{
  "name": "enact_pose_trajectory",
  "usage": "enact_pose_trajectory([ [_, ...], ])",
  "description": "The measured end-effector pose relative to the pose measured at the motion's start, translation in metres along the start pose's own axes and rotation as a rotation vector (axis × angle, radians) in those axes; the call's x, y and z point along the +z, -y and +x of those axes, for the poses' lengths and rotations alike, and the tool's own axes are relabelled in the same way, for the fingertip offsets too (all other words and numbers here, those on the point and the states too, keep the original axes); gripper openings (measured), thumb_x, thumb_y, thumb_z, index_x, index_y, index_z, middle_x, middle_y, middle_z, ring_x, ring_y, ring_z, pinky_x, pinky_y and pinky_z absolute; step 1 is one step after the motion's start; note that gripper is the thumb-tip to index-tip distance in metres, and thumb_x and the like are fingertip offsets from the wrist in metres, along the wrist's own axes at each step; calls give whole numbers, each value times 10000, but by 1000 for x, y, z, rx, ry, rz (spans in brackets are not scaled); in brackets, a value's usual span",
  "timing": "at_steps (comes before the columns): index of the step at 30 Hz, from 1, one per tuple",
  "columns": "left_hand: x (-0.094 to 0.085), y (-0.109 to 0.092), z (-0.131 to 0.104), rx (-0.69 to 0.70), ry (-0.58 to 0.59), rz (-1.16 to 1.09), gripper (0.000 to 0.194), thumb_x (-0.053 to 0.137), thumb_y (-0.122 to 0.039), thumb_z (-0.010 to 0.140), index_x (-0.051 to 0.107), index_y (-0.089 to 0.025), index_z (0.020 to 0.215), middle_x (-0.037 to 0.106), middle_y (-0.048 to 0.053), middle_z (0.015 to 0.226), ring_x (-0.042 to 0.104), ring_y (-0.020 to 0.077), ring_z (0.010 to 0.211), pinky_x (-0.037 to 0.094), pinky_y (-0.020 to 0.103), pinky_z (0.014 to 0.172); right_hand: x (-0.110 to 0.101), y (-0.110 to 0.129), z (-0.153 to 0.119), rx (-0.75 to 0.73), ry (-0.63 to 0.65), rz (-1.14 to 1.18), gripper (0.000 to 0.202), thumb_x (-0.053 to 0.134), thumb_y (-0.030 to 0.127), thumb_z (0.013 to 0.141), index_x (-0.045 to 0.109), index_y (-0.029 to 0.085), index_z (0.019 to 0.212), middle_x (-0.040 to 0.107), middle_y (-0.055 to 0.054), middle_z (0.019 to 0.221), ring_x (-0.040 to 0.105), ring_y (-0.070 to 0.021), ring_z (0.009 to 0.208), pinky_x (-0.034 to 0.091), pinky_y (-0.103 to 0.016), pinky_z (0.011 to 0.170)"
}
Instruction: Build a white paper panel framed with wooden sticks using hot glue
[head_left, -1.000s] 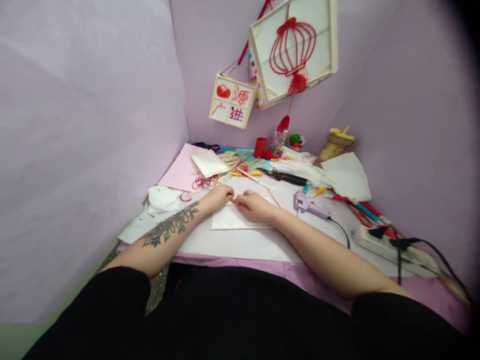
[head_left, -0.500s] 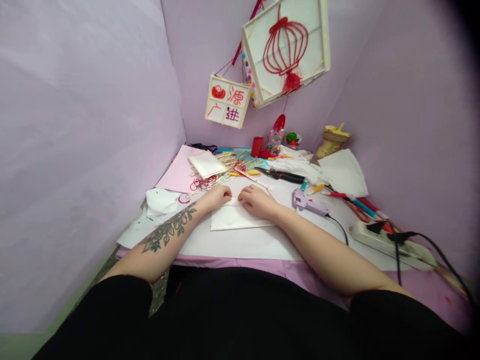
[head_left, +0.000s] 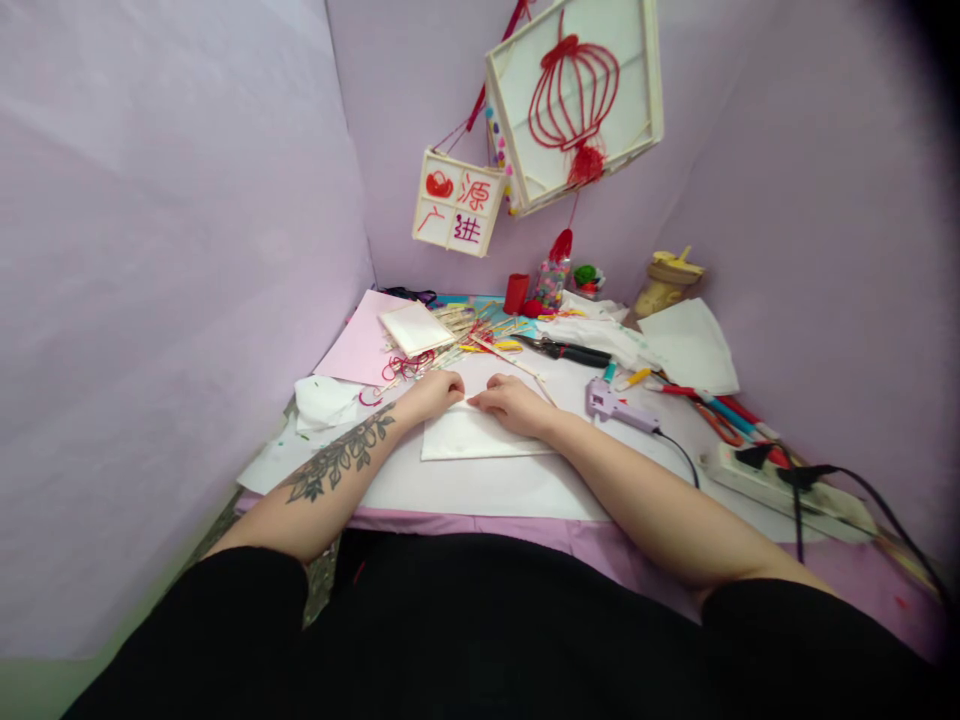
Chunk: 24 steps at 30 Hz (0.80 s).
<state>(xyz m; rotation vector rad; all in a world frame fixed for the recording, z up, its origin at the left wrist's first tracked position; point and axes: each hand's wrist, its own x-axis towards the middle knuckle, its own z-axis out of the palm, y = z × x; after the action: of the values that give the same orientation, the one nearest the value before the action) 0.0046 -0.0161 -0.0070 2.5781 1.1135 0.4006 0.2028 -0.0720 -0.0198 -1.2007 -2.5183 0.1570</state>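
Observation:
A flat white rectangular panel (head_left: 480, 440) with a thin pale border lies in front of me on the white-covered table. At its far left corner, my left hand (head_left: 441, 392) is closed, thumb and fingers pinched on the edge. My right hand (head_left: 514, 403) rests over the far edge just to the right, its fingertips pressed together on the rim and pointing left. A narrow gap separates the two hands. The panel's far right part is hidden under my right hand and wrist.
Right of the panel lies a lilac glue gun (head_left: 619, 408), its cord running toward a power strip (head_left: 780, 490). Black-handled pliers (head_left: 574, 352), loose sticks (head_left: 487, 325), red cord (head_left: 409, 365) and a small framed panel (head_left: 415, 328) lie behind. A lantern-decorated frame (head_left: 574, 110) hangs above.
My right hand's fingers have stretched out along the panel's far edge toward the left hand. The left hand stays at its corner. The panel has barely moved.

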Motion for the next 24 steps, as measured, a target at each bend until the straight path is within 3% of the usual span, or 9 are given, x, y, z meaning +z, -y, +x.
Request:
enact_pose_trajectory([
  [8, 5, 3, 4, 33, -22, 49, 232, 469, -198, 817, 696, -151, 834, 705, 54, 830, 606, 166, 772, 437, 247, 714, -7, 15, 1, 205, 52, 79, 284, 489, 61, 784, 606, 188, 1010, 672, -63, 1005, 551, -210, 926, 394, -286, 781],
  [12, 8, -4, 14, 24, 39, 65, 188, 502, -189, 797, 686, -172, 831, 703, 36, 843, 604, 164, 778, 435, 247, 720, -12, 17, 2, 267, 61, 60, 314, 502, 67, 731, 581, 182, 1013, 654, -75, 933, 570, -210, 857, 393, -276, 730],
  [18, 17, -8, 16, 44, 27, 134, 160, 509, -174, 812, 662, -164, 858, 672, 56, 870, 594, 183, 842, 433, 272, 776, -22, 3, -4, 316, -63, 50, 174, 501, 88, 728, 601, 186, 832, 643, -43, 771, 560, -181, 789, 384, -248, 692],
  [21, 21, -6, 15, 54, 22, 185, 157, 492, -163, 828, 645, -155, 862, 656, 69, 866, 591, 194, 841, 433, 282, 768, -26, -2, -8, 269, -79, 53, 208, 501, 73, 716, 619, 178, 851, 650, -45, 785, 554, -192, 823, 399, -261, 727],
  [24, 24, -5, 14, 79, 16, 222, 160, 480, -168, 846, 635, -147, 878, 649, 78, 868, 591, 202, 849, 434, 290, 774, -25, -2, -10, 120, -60, 19, 265, 548, 95, 697, 639, 169, 935, 660, -61, 910, 542, -213, 897, 403, -299, 809],
])
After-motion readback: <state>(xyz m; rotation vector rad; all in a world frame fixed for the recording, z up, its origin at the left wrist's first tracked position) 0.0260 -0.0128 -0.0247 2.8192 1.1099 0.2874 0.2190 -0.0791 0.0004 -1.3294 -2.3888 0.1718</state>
